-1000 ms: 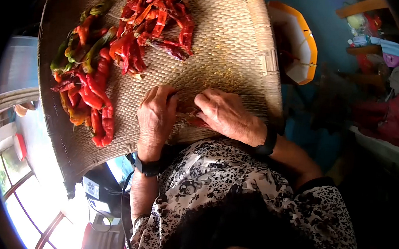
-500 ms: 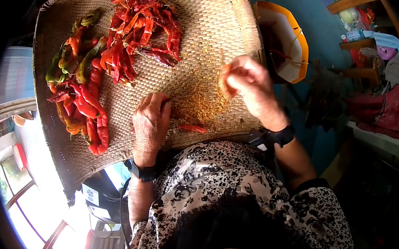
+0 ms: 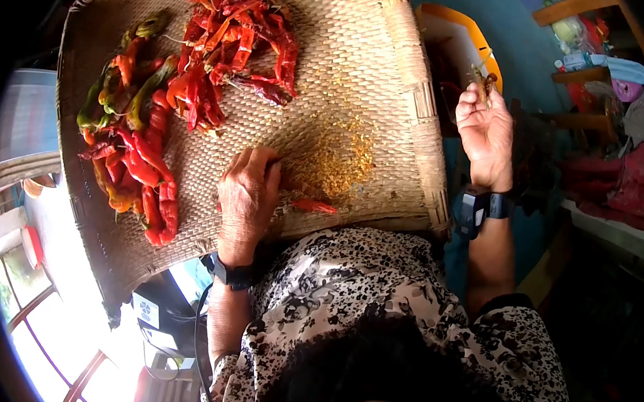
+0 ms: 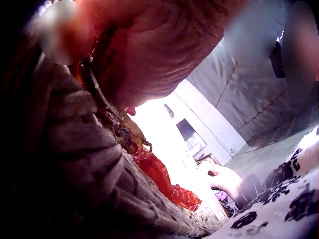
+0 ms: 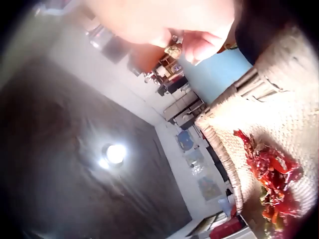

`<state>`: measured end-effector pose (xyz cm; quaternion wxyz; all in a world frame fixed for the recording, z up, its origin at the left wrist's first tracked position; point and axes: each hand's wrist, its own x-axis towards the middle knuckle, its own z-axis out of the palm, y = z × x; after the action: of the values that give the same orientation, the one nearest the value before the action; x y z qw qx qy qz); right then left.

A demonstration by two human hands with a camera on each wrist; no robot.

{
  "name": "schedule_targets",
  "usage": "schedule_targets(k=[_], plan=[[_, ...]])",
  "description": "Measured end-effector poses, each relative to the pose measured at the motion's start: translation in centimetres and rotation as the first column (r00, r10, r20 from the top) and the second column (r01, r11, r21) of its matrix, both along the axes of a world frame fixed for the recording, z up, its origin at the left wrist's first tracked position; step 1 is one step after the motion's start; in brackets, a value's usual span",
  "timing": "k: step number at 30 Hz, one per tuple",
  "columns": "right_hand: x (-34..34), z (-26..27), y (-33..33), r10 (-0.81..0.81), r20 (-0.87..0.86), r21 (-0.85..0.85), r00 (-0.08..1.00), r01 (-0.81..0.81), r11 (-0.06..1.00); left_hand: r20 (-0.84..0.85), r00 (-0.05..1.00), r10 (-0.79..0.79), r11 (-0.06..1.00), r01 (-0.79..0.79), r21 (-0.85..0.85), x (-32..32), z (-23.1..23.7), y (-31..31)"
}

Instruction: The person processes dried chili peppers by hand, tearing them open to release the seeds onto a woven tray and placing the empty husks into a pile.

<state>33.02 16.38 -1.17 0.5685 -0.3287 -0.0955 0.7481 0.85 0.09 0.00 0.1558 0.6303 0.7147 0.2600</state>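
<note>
In the head view, my right hand [image 3: 486, 138] is raised beyond the tray's right edge, palm up, fingertips pinching a brownish dry chili stem [image 3: 483, 89]. It overlaps the near side of an orange-rimmed white container [image 3: 467, 35]. My left hand [image 3: 247, 187] rests on the woven tray [image 3: 334, 43] near its front edge, fingers curled down around a red chili [image 4: 79, 73] mostly hidden beneath them. Right of it lies a torn red chili piece [image 3: 314, 205], which shows larger in the left wrist view. Yellow seeds [image 3: 340, 157] are scattered behind that piece.
Dried red chilies [image 3: 240, 36] form a heap at the back of the tray. Fresher red and green chilies [image 3: 134, 133] lie along its left side. The tray's raised rim [image 3: 424, 111] stands between the seeds and the container. Shelves with cloths [image 3: 638, 120] are far right.
My right hand has left the left hand's side and swung right, past the tray rim, with the stem. The left hand has stayed nearly still. Seeds and a red piece now show uncovered.
</note>
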Motion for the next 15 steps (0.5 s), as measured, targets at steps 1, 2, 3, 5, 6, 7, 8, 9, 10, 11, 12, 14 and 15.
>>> schedule_targets(k=[1, 2, 3, 5, 6, 7, 8, 9, 10, 11, 12, 14, 15], plan=[[-1.2, 0.5, -0.8, 0.02, 0.008, 0.086, 1.0, -0.021, 0.996, -0.001, 1.0, 0.0, 1.0, 0.0, -0.006, 0.0, 0.0, 0.0], [-1.8, 0.5, -1.2, 0.028, 0.001, 0.077, 1.0, -0.028, 0.997, -0.008, 1.0, 0.008, 1.0, -0.008, -0.015, 0.0, 0.0, -0.1], [-2.4, 0.5, -1.5, 0.09, -0.02, 0.18, 0.996, -0.086, 0.98, -0.009, 1.0, -0.004, 1.0, 0.004, 0.004, 0.0, 0.0, 0.0], [-4.2, 1.8, -2.4, 0.119, 0.02, 0.274, 0.993, -0.12, 0.954, -0.019, 1.0, -0.021, 1.0, 0.021, 0.021, 0.0, 0.1, 0.0], [-4.3, 1.9, -2.3, 0.121, 0.018, 0.273, 0.992, -0.121, 0.954, -0.021, 1.0, -0.019, 1.0, 0.019, 0.019, -0.1, 0.1, 0.0], [-4.2, 2.0, -2.0, 0.136, -0.002, 0.282, 0.991, -0.13, 0.951, -0.013, 1.0, -0.016, 1.0, 0.016, 0.018, -0.1, 0.0, 0.0], [-3.9, 2.1, -1.6, 0.151, -0.018, 0.292, 0.988, -0.139, 0.946, -0.002, 1.0, -0.013, 1.0, 0.013, 0.019, 0.0, -0.1, 0.0], [-3.3, 1.8, -0.8, 0.127, -0.029, 0.313, 0.991, -0.112, 0.943, 0.002, 1.0, -0.01, 1.0, 0.01, 0.024, 0.0, -0.1, 0.1], [-2.1, 1.4, 0.3, 0.159, -0.084, 0.339, 0.984, -0.122, 0.933, -0.009, 1.0, -0.02, 0.999, 0.02, 0.025, -0.1, -0.2, 0.0], [-0.4, 0.6, 1.5, 0.113, -0.084, 0.282, 0.99, -0.085, 0.956, -0.02, 0.999, -0.029, 0.999, 0.03, 0.025, -0.1, -0.2, 0.0], [0.8, 0.0, 2.6, 0.066, -0.084, 0.224, 0.994, -0.045, 0.973, -0.017, 1.0, -0.026, 0.999, 0.027, 0.027, -0.1, -0.3, -0.1], [1.3, -0.2, 3.8, -0.256, 0.265, 0.102, 0.93, 0.237, 0.966, -0.031, 0.999, -0.036, 0.999, 0.037, 0.018, -0.2, -0.3, -0.1], [1.8, -0.3, 4.4, -0.32, 0.35, 0.091, 0.881, 0.308, 0.947, -0.034, 0.999, -0.031, 0.999, 0.032, 0.01, -0.3, -0.3, -0.1]])
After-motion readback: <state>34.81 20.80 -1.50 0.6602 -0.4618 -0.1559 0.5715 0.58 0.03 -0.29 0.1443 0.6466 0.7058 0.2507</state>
